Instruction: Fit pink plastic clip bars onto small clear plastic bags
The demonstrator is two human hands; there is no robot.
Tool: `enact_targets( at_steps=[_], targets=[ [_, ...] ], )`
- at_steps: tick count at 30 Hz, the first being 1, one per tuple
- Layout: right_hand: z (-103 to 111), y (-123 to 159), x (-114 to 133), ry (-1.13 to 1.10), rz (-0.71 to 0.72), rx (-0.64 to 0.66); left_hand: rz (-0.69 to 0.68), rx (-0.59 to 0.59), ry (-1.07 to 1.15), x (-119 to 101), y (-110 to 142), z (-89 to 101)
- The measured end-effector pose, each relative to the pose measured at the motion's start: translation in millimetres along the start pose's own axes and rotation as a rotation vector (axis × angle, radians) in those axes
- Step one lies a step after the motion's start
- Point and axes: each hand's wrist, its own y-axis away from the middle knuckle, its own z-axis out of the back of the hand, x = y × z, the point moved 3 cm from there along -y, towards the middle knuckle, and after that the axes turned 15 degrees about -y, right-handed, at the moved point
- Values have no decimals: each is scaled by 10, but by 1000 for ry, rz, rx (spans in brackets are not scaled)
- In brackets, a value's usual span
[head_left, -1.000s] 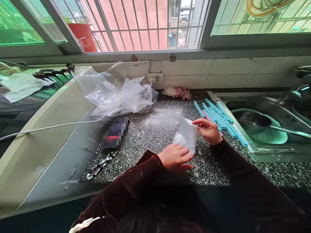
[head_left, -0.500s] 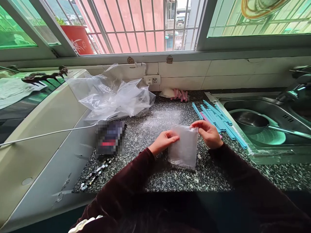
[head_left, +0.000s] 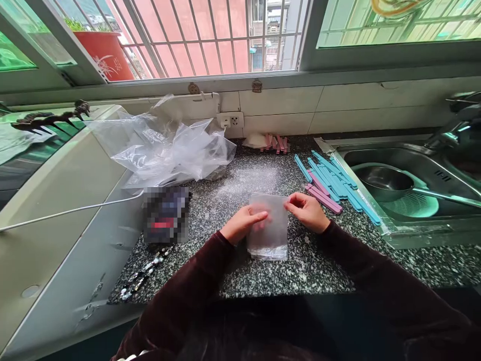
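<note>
My left hand (head_left: 240, 223) grips a small translucent plastic bag (head_left: 269, 233) by its left side, thumb in front and fingers showing through from behind. At the bag's upper right edge, the thumb and fingertips of my right hand (head_left: 308, 212) are pinched together on the plastic. The bag hangs upright and looks flat, just above the speckled counter (head_left: 315, 273). Just beyond my right hand lie pink strips (head_left: 323, 198) and several long blue strips (head_left: 332, 178), like bag sealing clips.
A heap of clear plastic (head_left: 180, 153) lies at the back left, with a blurred dark item (head_left: 166, 215) and a beaded strand (head_left: 146, 273) before it. Small pink clips (head_left: 277, 144) sit by the wall. To the right is a sink (head_left: 398, 228) holding a pan (head_left: 385, 179).
Both hands and the bag have shifted slightly left in view. The bag faces me more squarely, and the pink strips behind my right hand show more fully. The camera view has shifted a little.
</note>
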Motion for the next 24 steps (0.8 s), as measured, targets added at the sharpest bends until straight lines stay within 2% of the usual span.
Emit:
enact_targets(
  at_steps=[3,6,7,9,11,13,16,21,24],
  targets=[
    [71,-29,-1,118,6,59,-15,-109,-92,-6,-3,49],
    [349,-92,36,370,68,-1,-56,-185,-192,-46,-7,125],
    [482,-110,48,494,80,-57,-60,-186,-198,-54,-7,145],
    [761,-130,46,722,14,-156,-59,-160,-187,-60,-5,173],
    [984,-122,15,874,-104,-151,-47,-117,-182,-53,1,188],
    [1115,-90,5,938,-134,-130,-31,-77,-190,-39,9,198],
    [1141,-28,29,974,-161,-98,-31,-64,-188,-26,20,227],
    [1028,48,135,1104,-426,-68,10,-87,-61,10,48,302],
    [975,58,185,1166,-502,-11,22,-56,-32,16,73,314]
  ],
)
